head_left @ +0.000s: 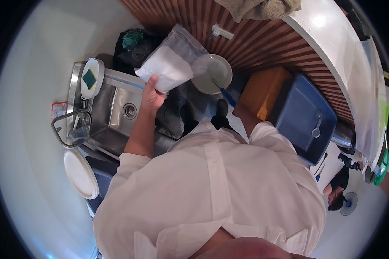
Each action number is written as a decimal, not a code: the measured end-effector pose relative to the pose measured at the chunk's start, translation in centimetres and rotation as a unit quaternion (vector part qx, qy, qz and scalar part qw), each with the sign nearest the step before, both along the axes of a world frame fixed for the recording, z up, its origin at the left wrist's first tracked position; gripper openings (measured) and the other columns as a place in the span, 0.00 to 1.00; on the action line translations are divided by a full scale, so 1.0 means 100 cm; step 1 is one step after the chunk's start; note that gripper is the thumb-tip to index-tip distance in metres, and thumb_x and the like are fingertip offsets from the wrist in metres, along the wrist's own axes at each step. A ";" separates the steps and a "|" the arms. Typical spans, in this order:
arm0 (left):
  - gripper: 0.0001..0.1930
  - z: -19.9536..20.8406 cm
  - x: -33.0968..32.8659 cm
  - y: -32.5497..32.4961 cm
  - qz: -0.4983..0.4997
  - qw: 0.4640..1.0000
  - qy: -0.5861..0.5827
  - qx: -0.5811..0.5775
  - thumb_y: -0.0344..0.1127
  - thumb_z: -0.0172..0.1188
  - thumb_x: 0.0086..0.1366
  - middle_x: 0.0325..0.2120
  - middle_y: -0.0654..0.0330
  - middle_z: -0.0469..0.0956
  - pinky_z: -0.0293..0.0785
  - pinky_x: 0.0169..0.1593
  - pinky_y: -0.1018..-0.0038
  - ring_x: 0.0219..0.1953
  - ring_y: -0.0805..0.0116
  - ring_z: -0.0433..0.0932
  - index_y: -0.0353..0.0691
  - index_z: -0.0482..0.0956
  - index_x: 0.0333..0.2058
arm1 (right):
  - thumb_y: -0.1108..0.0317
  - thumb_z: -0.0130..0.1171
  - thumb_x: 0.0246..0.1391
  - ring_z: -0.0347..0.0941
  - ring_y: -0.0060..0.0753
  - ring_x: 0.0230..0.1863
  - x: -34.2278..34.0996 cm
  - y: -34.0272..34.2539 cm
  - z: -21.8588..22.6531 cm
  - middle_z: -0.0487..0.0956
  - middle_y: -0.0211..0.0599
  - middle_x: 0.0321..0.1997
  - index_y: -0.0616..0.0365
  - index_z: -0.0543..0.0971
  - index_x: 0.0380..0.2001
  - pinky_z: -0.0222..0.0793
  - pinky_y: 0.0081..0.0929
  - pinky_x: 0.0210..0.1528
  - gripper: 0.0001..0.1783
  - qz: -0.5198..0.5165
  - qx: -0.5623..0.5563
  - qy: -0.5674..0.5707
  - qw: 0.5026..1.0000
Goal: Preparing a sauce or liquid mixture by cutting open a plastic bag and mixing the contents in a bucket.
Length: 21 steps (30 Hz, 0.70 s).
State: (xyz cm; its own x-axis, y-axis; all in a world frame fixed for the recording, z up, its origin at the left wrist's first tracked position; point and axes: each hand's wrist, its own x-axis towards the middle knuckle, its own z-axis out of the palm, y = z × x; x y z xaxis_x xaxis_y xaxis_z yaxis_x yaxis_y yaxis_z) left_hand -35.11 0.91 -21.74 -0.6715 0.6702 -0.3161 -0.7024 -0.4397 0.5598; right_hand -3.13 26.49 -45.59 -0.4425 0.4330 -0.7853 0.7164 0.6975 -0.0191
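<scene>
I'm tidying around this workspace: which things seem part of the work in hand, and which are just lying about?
Likely in use:
clear bag with white contents, in the left hand
white bucket
blue-handled tool reaching into it, right hand near its handle

Apparently lying about:
green sponge
brown towel
blue tub

This looks like a kitchen or a food shop's work area, which one unclear: a stainless-steel sink (122, 97), curved faucet (55, 128), green sponge (89, 79), large bucket (227, 77), blue tub (291, 112) with a scoop (317, 132), and a white desk (320, 34) above wooden slats (255, 41).
</scene>
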 end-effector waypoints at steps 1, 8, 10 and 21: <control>0.39 -0.002 0.001 -0.001 0.008 1.000 -0.004 0.004 0.42 0.73 0.53 0.54 0.59 0.72 0.67 0.63 0.60 0.58 0.60 0.72 0.39 0.63 0.60 | 0.53 0.66 0.48 0.78 0.49 0.49 0.001 -0.001 -0.007 0.81 0.50 0.44 0.64 0.80 0.44 0.72 0.40 0.52 0.27 -0.012 0.021 0.018 1.000; 0.37 -0.014 0.002 0.005 0.019 1.000 -0.016 -0.004 0.39 0.72 0.55 0.55 0.58 0.73 0.67 0.63 0.60 0.57 0.60 0.72 0.38 0.64 0.60 | 0.45 0.66 0.47 0.78 0.42 0.29 -0.008 -0.003 -0.001 0.81 0.46 0.29 0.63 0.79 0.44 0.73 0.41 0.33 0.31 0.005 -0.147 -0.015 0.989; 0.37 -0.013 0.003 -0.005 0.035 0.999 -0.012 -0.017 0.39 0.72 0.55 0.55 0.57 0.72 0.66 0.63 0.60 0.58 0.60 0.72 0.38 0.63 0.60 | 0.47 0.65 0.50 0.75 0.38 0.22 -0.020 -0.013 0.015 0.80 0.43 0.26 0.63 0.78 0.43 0.71 0.40 0.26 0.29 -0.162 -0.261 -0.024 0.951; 0.38 -0.007 -0.011 0.018 0.002 1.000 0.018 -0.009 0.40 0.70 0.57 0.57 0.56 0.70 0.64 0.64 0.59 0.60 0.58 0.69 0.37 0.60 0.62 | 0.51 0.55 0.56 0.77 0.40 0.28 -0.045 0.011 -0.008 0.79 0.44 0.28 0.61 0.79 0.39 0.70 0.37 0.29 0.22 -0.331 -0.185 0.152 0.913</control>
